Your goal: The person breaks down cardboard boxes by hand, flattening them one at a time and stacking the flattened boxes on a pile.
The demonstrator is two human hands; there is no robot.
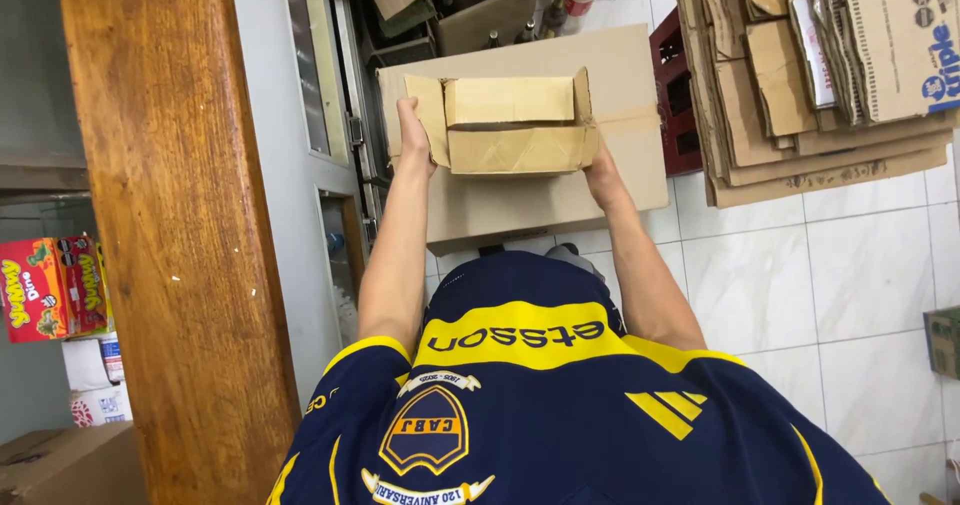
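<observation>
I hold a small open cardboard box (512, 123) out in front of me, its flaps standing up. My left hand (414, 137) grips its left side and my right hand (602, 171) grips its right lower corner. The box hangs above a larger closed cardboard box (560, 200) that rests on the floor. My dark blue and yellow shirt fills the bottom of the head view.
A wooden post (175, 215) and a grey door frame (300, 165) stand to the left. Flattened cardboard sheets (820, 75) lie stacked at the top right, beside a red crate (677, 100). Bottles and boxes crowd the far side. White floor tiles (800, 285) spread to the right.
</observation>
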